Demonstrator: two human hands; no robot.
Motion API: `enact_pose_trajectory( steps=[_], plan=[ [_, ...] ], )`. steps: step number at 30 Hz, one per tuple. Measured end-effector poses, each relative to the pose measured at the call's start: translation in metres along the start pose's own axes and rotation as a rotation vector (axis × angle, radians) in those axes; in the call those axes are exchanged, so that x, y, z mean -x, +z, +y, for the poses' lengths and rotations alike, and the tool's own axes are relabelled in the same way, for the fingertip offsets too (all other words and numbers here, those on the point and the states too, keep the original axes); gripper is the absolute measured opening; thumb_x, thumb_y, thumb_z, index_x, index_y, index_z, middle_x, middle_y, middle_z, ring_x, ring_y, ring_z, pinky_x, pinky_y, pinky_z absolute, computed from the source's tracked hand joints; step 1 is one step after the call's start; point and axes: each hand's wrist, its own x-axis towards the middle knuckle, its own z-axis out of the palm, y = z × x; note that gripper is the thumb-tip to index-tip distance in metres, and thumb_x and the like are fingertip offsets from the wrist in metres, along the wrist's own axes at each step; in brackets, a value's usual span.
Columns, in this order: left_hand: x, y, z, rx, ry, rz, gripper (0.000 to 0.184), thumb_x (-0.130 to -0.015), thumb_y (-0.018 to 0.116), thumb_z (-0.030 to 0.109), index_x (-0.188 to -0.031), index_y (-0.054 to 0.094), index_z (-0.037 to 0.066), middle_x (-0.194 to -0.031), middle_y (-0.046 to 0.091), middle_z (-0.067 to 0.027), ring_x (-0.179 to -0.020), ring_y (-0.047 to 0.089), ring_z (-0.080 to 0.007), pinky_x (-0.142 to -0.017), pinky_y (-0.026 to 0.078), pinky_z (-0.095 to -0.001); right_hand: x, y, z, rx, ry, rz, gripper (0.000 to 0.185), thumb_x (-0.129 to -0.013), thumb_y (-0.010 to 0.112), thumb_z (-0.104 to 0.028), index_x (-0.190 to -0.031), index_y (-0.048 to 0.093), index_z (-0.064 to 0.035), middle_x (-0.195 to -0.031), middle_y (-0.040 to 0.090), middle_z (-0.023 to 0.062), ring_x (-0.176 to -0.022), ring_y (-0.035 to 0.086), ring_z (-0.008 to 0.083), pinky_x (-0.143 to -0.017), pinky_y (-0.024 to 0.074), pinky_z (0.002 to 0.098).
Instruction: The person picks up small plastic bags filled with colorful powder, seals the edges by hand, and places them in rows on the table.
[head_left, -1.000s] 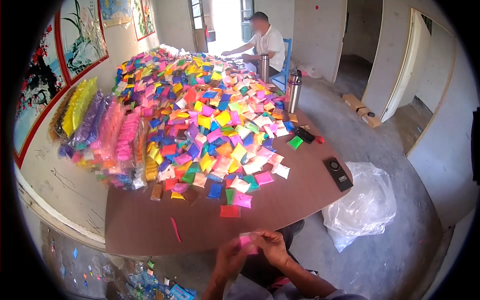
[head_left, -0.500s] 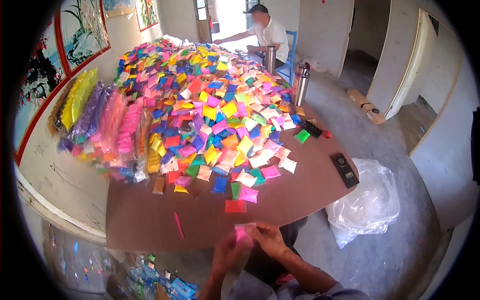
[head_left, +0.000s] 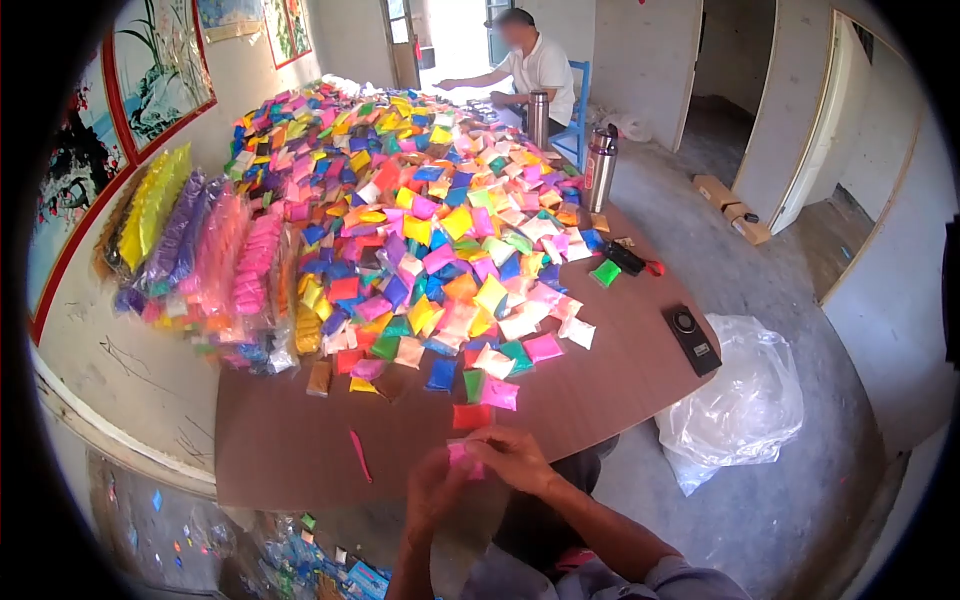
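A small pink clear-plastic packet (head_left: 464, 459) is between my two hands at the front edge of the table. My right hand (head_left: 512, 460) is closed on its upper right side with bent fingers. On its left, my left hand (head_left: 436, 484) grips the packet too, though motion blurs those fingers. Just beyond my hands a red packet (head_left: 473, 416) lies flat, with a pink packet (head_left: 499, 394) and a green packet (head_left: 473, 383) behind it. A thin pink plastic strip (head_left: 360, 456) rests on the brown tabletop (head_left: 290, 440) to the left.
Many coloured packets (head_left: 430, 230) cover the table, with bundled bags (head_left: 220, 250) along the left wall. A steel flask (head_left: 600, 170), a black scale-like device (head_left: 690, 338) and a clear plastic bag (head_left: 735, 400) are on the right. Another person (head_left: 535, 75) sits at the far end.
Both my hands have shifted slightly up and left with the pink packet, and my right hand now covers more of its top. The far person's head and arm have moved slightly.
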Motion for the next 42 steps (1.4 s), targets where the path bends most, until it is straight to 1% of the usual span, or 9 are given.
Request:
enact_pose_trajectory(
  steps=[2,5,11,14,19,22,30,38,42],
  plan=[
    [-0.001,0.004,0.022,0.169,-0.108,0.030,0.026,-0.100,0.065,0.018,-0.116,0.070,-0.002,-0.105,0.071,-0.0051,-0.095,0.065,-0.0136,-0.087,0.054,-0.0303,-0.006,0.006,0.013,-0.079,-0.039,-0.001,0.020,-0.100,0.067,-0.018,-0.111,0.072,-0.0011,-0.102,0.070,0.0031,-0.091,0.063,0.0089,-0.082,0.0515,0.0253],
    [-0.011,-0.011,-0.010,0.015,-0.055,0.033,0.024,-0.099,0.068,0.020,-0.109,0.070,-0.002,-0.097,0.071,-0.0034,-0.086,0.066,-0.0106,-0.077,0.059,-0.0319,-0.011,0.013,0.017,-0.154,0.007,0.000,0.020,-0.100,0.067,-0.017,-0.111,0.072,-0.0008,-0.101,0.070,0.0033,-0.091,0.063,0.0091,-0.080,0.0519,0.0257],
    [-0.011,-0.008,-0.013,0.084,-0.099,0.026,0.025,-0.098,0.071,0.022,-0.107,0.070,-0.002,-0.094,0.070,-0.0043,-0.084,0.066,-0.0106,-0.070,0.058,-0.0274,-0.012,0.009,0.014,0.025,-0.062,-0.018,0.021,-0.101,0.066,-0.019,-0.110,0.072,-0.0006,-0.099,0.070,0.0027,-0.090,0.063,0.0086,-0.081,0.0514,0.0246],
    [-0.012,-0.013,-0.016,-0.043,-0.043,-0.031,0.025,-0.099,0.070,0.022,-0.108,0.071,-0.001,-0.093,0.070,-0.0037,-0.083,0.066,-0.0099,-0.070,0.056,-0.0265,-0.012,0.005,0.016,-0.005,-0.034,-0.052,0.022,-0.102,0.066,-0.020,-0.109,0.072,0.0003,-0.097,0.069,0.0022,-0.089,0.062,0.0082,-0.080,0.0510,0.0244],
    [-0.007,-0.007,-0.007,-0.041,-0.097,-0.012,0.026,-0.099,0.070,0.024,-0.109,0.072,0.000,-0.092,0.070,-0.0017,-0.082,0.065,-0.0090,-0.072,0.056,-0.0276,-0.012,0.011,0.043,-0.170,-0.082,0.074,0.021,-0.100,0.067,-0.015,-0.114,0.073,-0.0003,-0.108,0.071,0.0041,-0.098,0.064,0.0102,-0.087,0.0523,0.0261],
    [-0.007,-0.009,-0.009,-0.009,-0.113,0.007,0.027,-0.099,0.070,0.025,-0.109,0.072,0.000,-0.092,0.070,-0.0004,-0.081,0.064,-0.0085,-0.071,0.055,-0.0269,-0.012,0.013,0.036,-0.140,-0.012,0.028,0.021,-0.100,0.067,-0.015,-0.114,0.073,-0.0004,-0.113,0.070,0.0048,-0.101,0.065,0.0114,-0.089,0.0530,0.0272],
    [-0.012,-0.013,-0.019,-0.109,-0.114,-0.068,0.029,-0.099,0.070,0.028,-0.110,0.072,0.001,-0.093,0.068,0.0004,-0.080,0.063,-0.0082,-0.074,0.055,-0.0269,-0.013,0.010,0.038,-0.153,-0.019,0.024,0.019,-0.099,0.068,-0.012,-0.113,0.072,-0.0005,-0.105,0.073,0.0039,-0.099,0.066,0.0109,-0.089,0.0542,0.0271],
    [-0.008,-0.005,-0.009,-0.068,-0.128,0.022,0.023,-0.100,0.069,0.026,-0.101,0.071,0.003,-0.085,0.064,0.0044,-0.077,0.060,-0.0056,-0.071,0.053,-0.0253,-0.011,0.011,0.039,-0.210,-0.098,0.014,0.015,-0.100,0.066,-0.012,-0.111,0.072,-0.0016,-0.099,0.071,0.0013,-0.092,0.065,0.0094,-0.084,0.0536,0.0263],
    [-0.007,-0.005,-0.012,0.023,-0.134,0.054,0.020,-0.100,0.069,0.024,-0.099,0.070,0.004,-0.085,0.064,0.0051,-0.076,0.060,-0.0049,-0.070,0.054,-0.0251,-0.011,0.013,0.042,-0.086,-0.093,0.046,0.018,-0.101,0.065,-0.016,-0.109,0.072,-0.0010,-0.099,0.069,0.0031,-0.091,0.065,0.0100,-0.081,0.0528,0.0262]
  ],
)
